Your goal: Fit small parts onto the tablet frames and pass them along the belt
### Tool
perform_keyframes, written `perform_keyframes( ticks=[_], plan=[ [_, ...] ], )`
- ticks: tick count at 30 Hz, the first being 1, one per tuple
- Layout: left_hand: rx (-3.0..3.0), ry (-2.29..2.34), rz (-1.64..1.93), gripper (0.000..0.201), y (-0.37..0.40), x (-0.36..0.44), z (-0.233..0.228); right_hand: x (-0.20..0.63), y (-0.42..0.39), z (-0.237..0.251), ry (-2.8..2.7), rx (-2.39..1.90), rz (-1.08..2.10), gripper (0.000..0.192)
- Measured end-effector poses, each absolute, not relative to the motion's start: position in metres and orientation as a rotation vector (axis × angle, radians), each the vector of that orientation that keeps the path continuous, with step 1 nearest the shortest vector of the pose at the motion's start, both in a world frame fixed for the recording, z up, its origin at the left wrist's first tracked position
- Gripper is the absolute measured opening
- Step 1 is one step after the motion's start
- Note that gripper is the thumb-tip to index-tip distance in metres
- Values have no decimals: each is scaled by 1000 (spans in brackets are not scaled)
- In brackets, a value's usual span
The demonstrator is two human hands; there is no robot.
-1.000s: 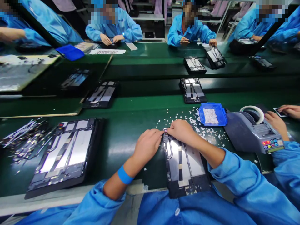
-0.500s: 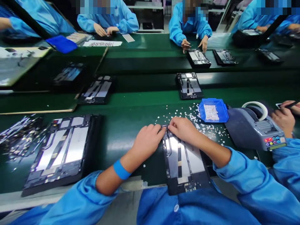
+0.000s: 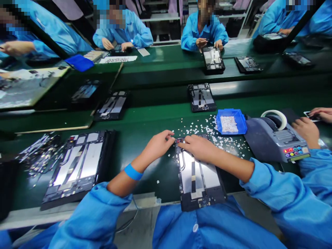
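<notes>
I read no legible writing. The open black tablet chassis with silver plates (image 3: 198, 174) lies at the green bench's (image 3: 140, 138) near edge. My right hand (image 3: 198, 147) presses its top corner; my left hand (image 3: 158, 143), fingertips pinched together, has lifted slightly left since earlier.

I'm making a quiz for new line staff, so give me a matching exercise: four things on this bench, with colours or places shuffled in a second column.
Things:
1. small tray
2. wristband
3. tape dispenser
4. open tablet

Descriptions:
A. grey, right of the tray
B. under both hands
C. blue, holds white bits
D. blue, on the left forearm

Pairs: 1-C, 2-D, 3-A, 4-B
</notes>
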State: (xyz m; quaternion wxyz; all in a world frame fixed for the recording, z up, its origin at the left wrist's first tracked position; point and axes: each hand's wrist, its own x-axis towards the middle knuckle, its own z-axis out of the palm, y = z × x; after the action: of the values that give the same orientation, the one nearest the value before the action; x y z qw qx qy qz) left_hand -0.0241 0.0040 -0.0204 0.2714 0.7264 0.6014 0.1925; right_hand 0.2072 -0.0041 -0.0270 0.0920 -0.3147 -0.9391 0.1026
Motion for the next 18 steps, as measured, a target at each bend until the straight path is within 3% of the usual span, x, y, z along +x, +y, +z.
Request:
perform_keyframes(
  ticks=[4,7,12,15,18],
  plan=[
    [1701,1513,399,20,15,-7,-23,248,-30,-9,-2270,-1079,530,39],
    [1473,1440,439,26,19,-1,-22,296,-77,2,-1963,-1245,604,31],
    [1478,1350,386,38,36,-13,-36,377,-137,-24,-1215,-1609,761,18],
    [1488,1426,412,42,48,-17,-52,426,-141,-48,-570,-1573,745,34],
    [1541,1453,450,40,51,-15,-59,457,-130,-61,-343,-1509,760,48]
  ],
)
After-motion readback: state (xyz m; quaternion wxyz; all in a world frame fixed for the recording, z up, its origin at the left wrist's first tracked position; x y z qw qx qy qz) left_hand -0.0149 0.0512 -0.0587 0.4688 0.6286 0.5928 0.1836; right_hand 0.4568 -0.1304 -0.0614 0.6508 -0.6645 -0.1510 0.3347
